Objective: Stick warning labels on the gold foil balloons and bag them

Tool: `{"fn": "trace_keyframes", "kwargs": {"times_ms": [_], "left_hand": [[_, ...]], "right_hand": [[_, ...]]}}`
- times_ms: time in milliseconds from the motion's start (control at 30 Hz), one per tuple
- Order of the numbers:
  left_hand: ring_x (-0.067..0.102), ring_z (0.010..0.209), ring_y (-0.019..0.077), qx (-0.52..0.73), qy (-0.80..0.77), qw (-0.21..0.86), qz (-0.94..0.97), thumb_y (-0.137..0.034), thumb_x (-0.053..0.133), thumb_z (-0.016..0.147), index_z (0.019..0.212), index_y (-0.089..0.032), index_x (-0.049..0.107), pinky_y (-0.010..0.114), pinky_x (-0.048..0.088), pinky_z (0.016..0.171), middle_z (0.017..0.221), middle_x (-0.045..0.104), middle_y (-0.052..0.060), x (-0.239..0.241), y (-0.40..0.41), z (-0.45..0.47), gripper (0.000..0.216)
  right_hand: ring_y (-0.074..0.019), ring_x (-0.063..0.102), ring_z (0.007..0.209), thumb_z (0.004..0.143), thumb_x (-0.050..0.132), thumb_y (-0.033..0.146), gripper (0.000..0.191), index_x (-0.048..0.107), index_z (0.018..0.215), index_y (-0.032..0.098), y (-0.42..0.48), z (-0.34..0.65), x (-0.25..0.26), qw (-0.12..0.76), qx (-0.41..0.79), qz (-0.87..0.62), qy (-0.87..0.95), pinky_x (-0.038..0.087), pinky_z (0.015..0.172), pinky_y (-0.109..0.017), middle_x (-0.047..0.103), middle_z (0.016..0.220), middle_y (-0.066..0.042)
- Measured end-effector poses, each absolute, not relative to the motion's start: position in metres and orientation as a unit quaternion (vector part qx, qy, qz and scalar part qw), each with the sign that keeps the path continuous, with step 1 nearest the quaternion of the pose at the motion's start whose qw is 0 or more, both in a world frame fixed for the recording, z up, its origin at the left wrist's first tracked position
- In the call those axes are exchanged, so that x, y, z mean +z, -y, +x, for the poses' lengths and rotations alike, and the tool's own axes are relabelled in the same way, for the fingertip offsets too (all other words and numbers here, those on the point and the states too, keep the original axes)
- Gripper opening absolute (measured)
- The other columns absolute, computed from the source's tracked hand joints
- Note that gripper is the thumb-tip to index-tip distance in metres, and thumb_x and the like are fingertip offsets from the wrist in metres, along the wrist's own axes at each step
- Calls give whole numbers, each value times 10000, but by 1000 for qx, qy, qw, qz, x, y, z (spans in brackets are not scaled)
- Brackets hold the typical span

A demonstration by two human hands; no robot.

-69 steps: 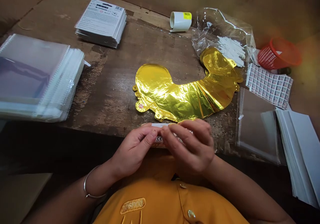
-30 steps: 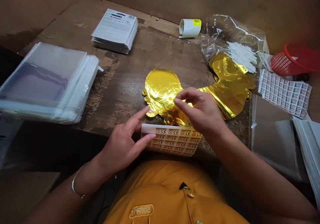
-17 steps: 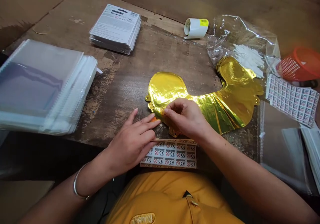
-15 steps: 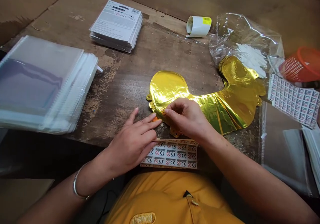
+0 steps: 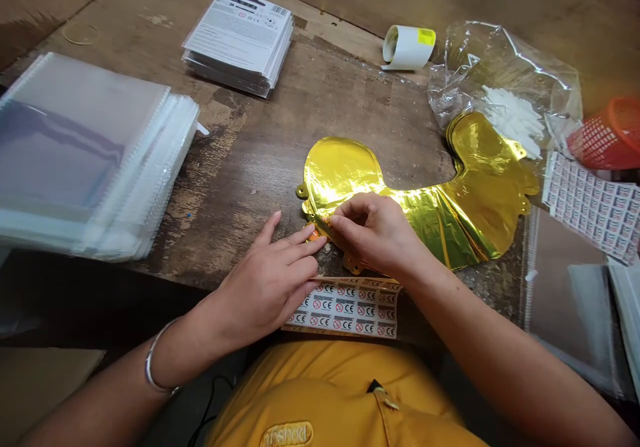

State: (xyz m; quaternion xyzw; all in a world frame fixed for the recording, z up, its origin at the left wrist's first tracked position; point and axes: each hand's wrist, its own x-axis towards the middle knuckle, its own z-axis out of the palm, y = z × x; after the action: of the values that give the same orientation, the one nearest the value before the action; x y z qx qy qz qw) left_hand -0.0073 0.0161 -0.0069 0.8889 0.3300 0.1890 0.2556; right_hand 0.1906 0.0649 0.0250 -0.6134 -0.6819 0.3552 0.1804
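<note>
I see a shiny, creased, gold-foil crescent near the front edge of the scuffed brown wooden desk. I have the left hand loosely spread, fingertips at the foil's left end; the right hand pinches there, on what I can't tell. A second ago it hovered higher. The foil's long axis roughly follows the front edge, its right end curving backward.

A table bears gold foil, cards, sleeves
</note>
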Motion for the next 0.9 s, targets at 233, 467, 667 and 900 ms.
{"fn": "trace_keyframes", "kwargs": {"times_ms": [233,467,667,900], "left_hand": [[493,1301,268,204,-332,263,882,-180,502,902,835,-190,591,583,101,1157,1295,629,83,-6,-17,-7,111],[494,1303,250,197,-333,248,888,-182,497,912,847,-189,561,552,75,1161,1302,626,73,-6,-16,-6,91],[502,1295,242,200,-334,260,884,-200,509,912,864,-203,552,559,79,1155,1288,638,40,-9,-16,-7,65],[515,1256,259,213,-364,249,872,-162,536,854,823,-191,600,533,250,1123,1267,629,91,-4,-12,-11,77]], "right_hand": [[-100,491,534,801,567,221,244,637,574,161,-66,190,24,148,315,-608,714,368,541,-257,603,564,-4],[-131,492,583,792,585,205,205,602,590,178,-65,186,18,119,231,-601,756,383,613,-292,596,597,-14],[-231,522,857,856,519,173,167,616,981,119,-50,192,16,186,-10,-580,793,438,727,-357,611,968,-146],[-229,565,956,860,578,171,260,621,1106,98,-30,197,20,118,96,-446,882,473,856,-359,676,1055,-119]]}}
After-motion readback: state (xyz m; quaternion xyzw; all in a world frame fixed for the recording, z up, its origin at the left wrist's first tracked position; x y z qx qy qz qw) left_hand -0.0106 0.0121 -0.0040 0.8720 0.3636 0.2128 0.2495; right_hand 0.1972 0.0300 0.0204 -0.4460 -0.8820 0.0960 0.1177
